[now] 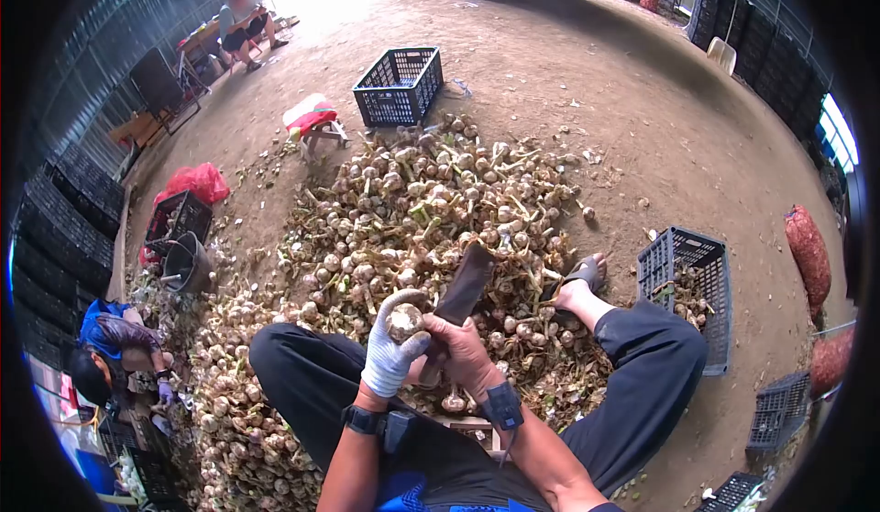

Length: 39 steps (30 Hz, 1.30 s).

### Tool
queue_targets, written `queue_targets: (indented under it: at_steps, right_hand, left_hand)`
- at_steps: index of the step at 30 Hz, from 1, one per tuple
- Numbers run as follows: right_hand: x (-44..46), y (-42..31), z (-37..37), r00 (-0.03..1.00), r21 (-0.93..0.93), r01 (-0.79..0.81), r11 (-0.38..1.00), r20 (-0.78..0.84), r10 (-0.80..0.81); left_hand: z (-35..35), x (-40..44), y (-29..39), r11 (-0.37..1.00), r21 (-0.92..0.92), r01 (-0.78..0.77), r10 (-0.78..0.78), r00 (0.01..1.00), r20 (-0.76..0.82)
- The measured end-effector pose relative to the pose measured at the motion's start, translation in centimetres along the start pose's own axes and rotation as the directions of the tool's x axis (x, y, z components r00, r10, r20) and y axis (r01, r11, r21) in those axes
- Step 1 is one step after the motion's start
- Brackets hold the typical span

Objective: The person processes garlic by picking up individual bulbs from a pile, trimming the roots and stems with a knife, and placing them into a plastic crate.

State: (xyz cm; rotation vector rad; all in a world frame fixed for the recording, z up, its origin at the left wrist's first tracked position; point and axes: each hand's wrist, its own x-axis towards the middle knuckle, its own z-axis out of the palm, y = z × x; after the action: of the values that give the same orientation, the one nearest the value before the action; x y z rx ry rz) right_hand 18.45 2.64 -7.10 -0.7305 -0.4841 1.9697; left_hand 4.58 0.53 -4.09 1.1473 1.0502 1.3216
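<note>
A white glove covers my left hand [392, 347], whose fingers wrap round a pale garlic bulb [404, 322]. My bare right hand [458, 352] is closed on a wide, dark blade [466, 283] that points up and away from me, its handle hidden by the fingers. Both hands are close together above my lap, the right thumb near the bulb. Beyond them and to the left spreads a large heap of garlic bulbs [367, 255] with dry stalks and leaves.
A black crate [394, 107] stands beyond the heap, beside a small stool [321, 136]. Another crate [720, 329] with some garlic is at the right. One person [115, 347] bends over at the left; another person [246, 31] sits far back. Red sacks [807, 255] lie far right.
</note>
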Motion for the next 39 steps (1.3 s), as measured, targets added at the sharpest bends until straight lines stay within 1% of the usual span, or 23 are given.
queue_targets:
  at_steps: [1,2,3,4,5,7,9,11,13,15,17,18,19,21,27,30,31,33,35,36,37,38,39]
  right_hand:
    - [0.1,-0.4,-0.5,1.000,-0.003,-0.002,1.000,-0.003,0.002]
    - [0.4,-0.8,-0.9,0.998,-0.082,0.054,0.995,-0.025,-0.056]
    - [0.7,-1.0,-1.2,0.992,-0.161,0.108,0.981,-0.044,-0.117]
    - [0.8,-1.4,-1.0,0.985,-0.138,0.155,0.978,-0.053,-0.163]
    - [0.7,-1.8,-0.9,0.984,-0.140,0.155,0.978,-0.061,-0.165]
    - [0.7,-2.3,-0.9,0.964,-0.309,0.217,0.926,-0.084,-0.253]
    - [1.0,-1.8,-1.3,0.954,-0.335,0.249,0.909,-0.077,-0.290]
    - [1.4,-1.7,-1.5,0.927,-0.379,0.326,0.866,-0.050,-0.371]
    - [1.2,-1.9,-1.5,0.930,-0.397,0.325,0.858,-0.029,-0.366]
    - [1.2,-2.1,-1.8,0.935,-0.415,0.324,0.850,0.000,-0.356]
    - [1.2,-2.0,-2.1,0.876,-0.678,0.423,0.602,0.136,-0.462]
    - [1.6,-1.7,-2.0,0.778,-0.715,0.543,0.440,0.231,-0.585]
    - [1.5,-1.7,-2.0,0.778,-0.714,0.544,0.440,0.233,-0.583]
    - [1.3,-1.9,-2.0,0.760,-0.815,0.542,0.206,0.369,-0.535]
    - [1.9,-1.0,-2.9,0.720,-0.781,0.601,0.170,0.437,-0.539]
    - [2.4,1.2,-5.2,0.798,-0.843,0.500,0.198,0.360,-0.483]
    - [3.3,3.9,-8.2,0.831,-0.893,0.425,0.146,0.321,-0.454]
    - [3.5,9.0,-12.9,0.865,-0.989,0.144,0.020,0.116,-0.489]
    - [2.8,10.8,-14.7,0.884,-0.976,-0.141,0.163,-0.198,-0.423]
    - [2.9,11.0,-15.7,0.864,-0.982,-0.108,0.156,-0.171,-0.474]
    - [2.7,9.8,-15.3,0.839,-0.966,-0.202,0.161,-0.256,-0.480]
    - [2.9,8.9,-15.9,0.815,-0.958,-0.265,0.110,-0.284,-0.506]
    - [3.1,7.8,-16.9,0.787,-0.943,-0.326,0.062,-0.307,-0.535]
  left_hand:
    - [0.3,0.1,0.2,0.998,0.000,-0.059,0.059,0.998,-0.029]
    - [0.5,0.2,1.4,0.985,0.134,-0.110,0.118,0.992,-0.050]
    - [0.2,0.2,1.1,0.979,0.171,-0.108,0.119,0.992,-0.052]
    - [-0.1,0.5,1.3,0.869,0.442,-0.224,0.250,0.968,-0.001]
    - [-0.1,0.8,1.6,0.673,0.667,-0.320,0.358,0.930,0.084]
    - [0.3,0.9,1.1,0.563,0.761,-0.322,0.368,0.922,0.117]
    - [-0.1,1.1,-0.4,0.474,0.819,-0.324,0.365,0.919,0.153]
    - [0.3,1.0,0.2,0.479,0.825,-0.301,0.364,0.923,0.125]
    - [0.3,1.1,0.2,0.483,0.831,-0.278,0.364,0.926,0.099]
    - [-0.5,1.1,-0.7,0.729,0.662,-0.175,0.271,0.962,-0.044]
    - [-1.0,1.0,-0.8,0.946,0.284,0.157,-0.093,0.969,-0.227]
    - [-1.4,1.0,-0.7,0.962,0.166,0.218,-0.181,0.960,-0.212]
    - [-1.7,1.0,-0.5,0.959,0.046,0.278,-0.265,0.946,-0.186]
    - [-1.8,0.8,-0.6,0.950,-0.007,0.311,-0.309,0.938,-0.160]
    - [-1.8,0.9,-0.8,0.916,-0.029,0.400,-0.401,0.911,-0.091]
    - [-2.8,0.7,-0.9,0.888,-0.168,0.428,-0.433,0.901,0.003]
    - [-3.2,1.0,-2.0,0.870,-0.230,0.436,-0.462,0.884,-0.071]
    - [-3.5,0.9,-3.3,0.876,-0.275,0.396,-0.435,0.895,-0.098]
    - [-3.1,0.3,-2.6,0.863,-0.311,0.398,-0.457,0.877,-0.146]
    - [-3.3,0.2,-2.6,0.854,-0.372,0.364,-0.440,0.887,-0.142]
    - [-3.6,0.1,-1.9,0.842,-0.430,0.325,-0.419,0.896,-0.144]
    - [-4.0,-0.1,-0.3,0.795,-0.543,0.271,-0.435,0.878,-0.199]
    - [-8.7,0.0,-1.9,0.607,-0.784,0.127,-0.225,0.974,-0.017]
